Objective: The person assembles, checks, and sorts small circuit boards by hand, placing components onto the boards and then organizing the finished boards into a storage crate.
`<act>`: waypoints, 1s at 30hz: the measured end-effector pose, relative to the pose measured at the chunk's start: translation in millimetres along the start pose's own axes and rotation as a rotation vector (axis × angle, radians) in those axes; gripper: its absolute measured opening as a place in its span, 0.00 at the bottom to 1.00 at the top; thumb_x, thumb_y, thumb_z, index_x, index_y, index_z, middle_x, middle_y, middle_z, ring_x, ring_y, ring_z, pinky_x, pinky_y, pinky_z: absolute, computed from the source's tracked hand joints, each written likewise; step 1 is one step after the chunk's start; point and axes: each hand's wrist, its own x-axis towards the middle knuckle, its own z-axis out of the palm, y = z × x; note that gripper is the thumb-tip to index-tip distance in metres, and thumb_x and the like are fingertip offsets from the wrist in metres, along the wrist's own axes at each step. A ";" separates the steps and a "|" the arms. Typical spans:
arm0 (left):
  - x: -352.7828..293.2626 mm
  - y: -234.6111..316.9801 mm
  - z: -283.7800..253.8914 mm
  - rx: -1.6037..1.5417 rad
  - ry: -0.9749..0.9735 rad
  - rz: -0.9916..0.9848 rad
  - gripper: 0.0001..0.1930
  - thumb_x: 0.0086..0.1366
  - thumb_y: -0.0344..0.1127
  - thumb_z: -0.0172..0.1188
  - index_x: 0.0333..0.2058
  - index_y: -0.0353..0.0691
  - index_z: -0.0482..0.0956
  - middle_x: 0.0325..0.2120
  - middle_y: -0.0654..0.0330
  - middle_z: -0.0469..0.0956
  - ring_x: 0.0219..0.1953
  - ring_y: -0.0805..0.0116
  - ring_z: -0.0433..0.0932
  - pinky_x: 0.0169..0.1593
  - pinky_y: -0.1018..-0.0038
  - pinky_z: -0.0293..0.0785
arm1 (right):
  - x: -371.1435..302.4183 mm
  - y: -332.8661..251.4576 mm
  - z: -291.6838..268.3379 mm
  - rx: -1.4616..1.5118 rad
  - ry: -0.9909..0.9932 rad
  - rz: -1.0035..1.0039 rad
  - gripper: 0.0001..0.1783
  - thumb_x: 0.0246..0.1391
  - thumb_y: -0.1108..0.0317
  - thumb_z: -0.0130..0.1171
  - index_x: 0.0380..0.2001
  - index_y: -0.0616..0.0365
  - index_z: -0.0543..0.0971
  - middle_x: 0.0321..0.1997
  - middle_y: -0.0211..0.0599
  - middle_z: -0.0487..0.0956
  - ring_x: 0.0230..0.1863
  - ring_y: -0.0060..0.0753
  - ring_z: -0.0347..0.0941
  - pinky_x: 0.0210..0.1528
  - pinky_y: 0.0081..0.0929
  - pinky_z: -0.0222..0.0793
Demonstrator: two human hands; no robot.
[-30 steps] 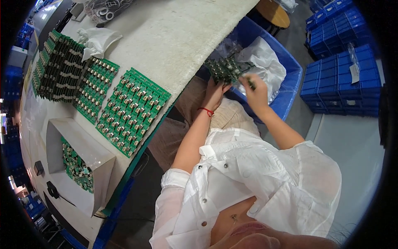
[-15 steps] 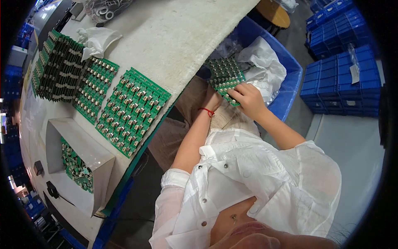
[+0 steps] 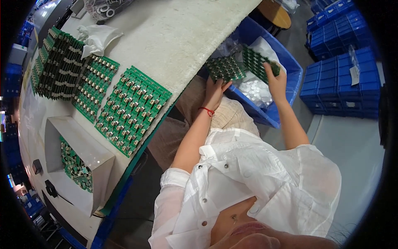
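My left hand (image 3: 214, 92), a red string bracelet on its wrist, grips the near edge of a green circuit board panel (image 3: 226, 69) carrying rows of small parts. My right hand (image 3: 277, 83) pinches a second circuit board panel (image 3: 256, 63) by its right end, tilted and apart from the first. Both panels are held over or beside a blue bin (image 3: 286, 54). White bags and a clear bag of white pieces (image 3: 256, 91) lie in that bin, partly covered by the right panel.
On the white-topped table (image 3: 170, 37) lie two flat panels, the nearer one (image 3: 133, 110) by the edge. Several more stand in a stack (image 3: 62, 66). A grey open box (image 3: 78, 137) holds loose small boards. Stacked blue crates (image 3: 340, 83) stand at the right.
My right hand has moved right and up, carrying one circuit board panel away from the other. The bag of white pieces has come into sight. My left hand has stayed nearly in place.
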 end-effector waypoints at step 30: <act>-1.1 5.2 6.2 -0.031 0.051 0.019 0.16 0.67 0.23 0.46 0.53 0.36 0.64 0.48 0.54 0.72 0.48 0.62 0.76 0.54 0.64 0.77 | -11.1 28.2 -13.4 -0.645 -0.407 -0.680 0.17 0.38 0.73 0.66 0.37 0.57 0.79 0.30 0.37 0.75 0.34 0.41 0.73 0.37 0.34 0.66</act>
